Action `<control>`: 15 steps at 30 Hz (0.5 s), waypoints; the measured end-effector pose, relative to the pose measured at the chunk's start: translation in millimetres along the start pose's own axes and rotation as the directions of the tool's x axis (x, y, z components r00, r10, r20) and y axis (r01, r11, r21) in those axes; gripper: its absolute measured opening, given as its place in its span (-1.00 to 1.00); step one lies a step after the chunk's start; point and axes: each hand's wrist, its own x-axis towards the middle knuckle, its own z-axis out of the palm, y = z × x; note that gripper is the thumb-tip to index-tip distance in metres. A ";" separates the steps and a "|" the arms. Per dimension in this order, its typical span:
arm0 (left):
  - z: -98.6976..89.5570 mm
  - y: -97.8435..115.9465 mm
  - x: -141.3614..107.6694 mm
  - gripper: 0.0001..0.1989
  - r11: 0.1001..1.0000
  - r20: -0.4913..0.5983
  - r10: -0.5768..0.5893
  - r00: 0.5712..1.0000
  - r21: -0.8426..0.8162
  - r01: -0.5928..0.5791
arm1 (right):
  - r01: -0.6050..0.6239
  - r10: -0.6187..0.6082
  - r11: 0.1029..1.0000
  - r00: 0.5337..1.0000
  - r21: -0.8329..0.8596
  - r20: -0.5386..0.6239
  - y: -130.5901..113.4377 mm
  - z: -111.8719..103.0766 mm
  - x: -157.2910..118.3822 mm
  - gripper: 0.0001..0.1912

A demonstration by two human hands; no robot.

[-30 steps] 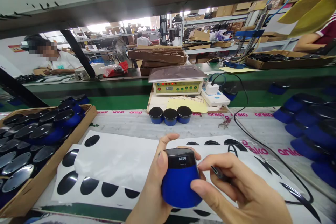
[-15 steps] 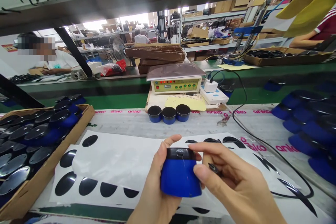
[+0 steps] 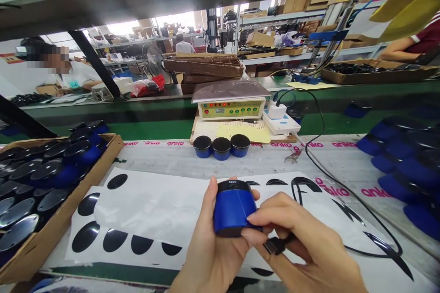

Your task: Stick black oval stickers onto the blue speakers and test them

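A blue round device (image 3: 233, 210) with a black top rim marked DC5V sits in my left hand (image 3: 209, 247), fingers wrapped round its side. My right hand (image 3: 302, 242) pinches at the device's lower right edge with thumb and forefinger, and its other fingers hold a black cable plug (image 3: 274, 246). The plug is apart from the device. Under both hands lie white sheets (image 3: 147, 206) with black round stickers (image 3: 115, 240). Three blue cups with black tops (image 3: 222, 147) stand in a row beyond the sheets.
At left is a cardboard box (image 3: 112, 146) full of blue and black devices. More blue devices (image 3: 405, 160) are stacked at right. A yellow-panelled machine (image 3: 230, 107) and a white power strip (image 3: 282, 123) stand behind. The black cable loops at right. A person (image 3: 74, 73) works across.
The device has tilted in my left hand, showing its dark underside edge. My right fingers have moved down from its top rim to the lower right edge, and the plug is now more visible.
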 end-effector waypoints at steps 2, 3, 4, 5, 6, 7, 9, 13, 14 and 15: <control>-1.0 1.0 2.1 -0.45 0.997 0.013 -0.059 0.998 -0.050 0.059 | 0.002 -0.002 1.000 1.000 -0.003 -0.003 1.6 -0.1 1.2 -0.76; -1.5 1.4 3.6 -0.43 0.994 0.015 -0.072 0.997 -0.079 0.073 | 0.001 -0.001 1.000 1.000 -0.006 -0.004 2.3 -0.6 1.7 -0.77; -1.8 1.8 5.1 -0.44 0.991 0.012 -0.076 0.997 -0.108 0.077 | -0.005 0.005 1.000 1.000 -0.010 -0.008 3.1 -1.3 2.0 -0.77; -1.9 2.1 6.6 -0.45 0.988 0.003 -0.077 0.997 -0.133 0.077 | -0.018 0.018 1.000 1.000 -0.019 -0.017 4.1 -2.0 2.2 -0.79; -1.9 2.2 8.0 -0.46 0.986 -0.009 -0.081 0.997 -0.150 0.079 | -0.035 0.034 0.999 0.999 -0.027 -0.030 5.3 -2.7 2.1 -0.81; -1.8 2.2 9.1 -0.46 0.984 -0.022 -0.085 0.996 -0.159 0.080 | -0.055 0.054 0.998 0.998 -0.036 -0.044 6.6 -3.2 1.8 -0.82; -1.5 1.8 10.5 -0.47 0.984 -0.043 -0.086 0.995 -0.162 0.078 | -0.092 0.089 0.994 0.994 -0.053 -0.061 9.4 -3.6 1.1 -0.81; -0.5 0.1 11.0 -0.48 0.987 -0.029 -0.061 0.998 -0.152 0.056 | -0.106 0.100 0.991 0.993 -0.086 -0.070 13.9 -3.1 0.6 -0.76; -0.1 0.0 11.1 -0.48 0.988 -0.030 -0.057 0.998 -0.149 0.052 | -0.101 0.095 0.991 0.993 -0.093 -0.067 14.6 -3.0 0.9 -0.76; 0.3 0.1 11.1 -0.47 0.988 -0.036 -0.053 0.998 -0.147 0.048 | -0.097 0.091 0.990 0.994 -0.100 -0.063 15.2 -2.9 1.4 -0.77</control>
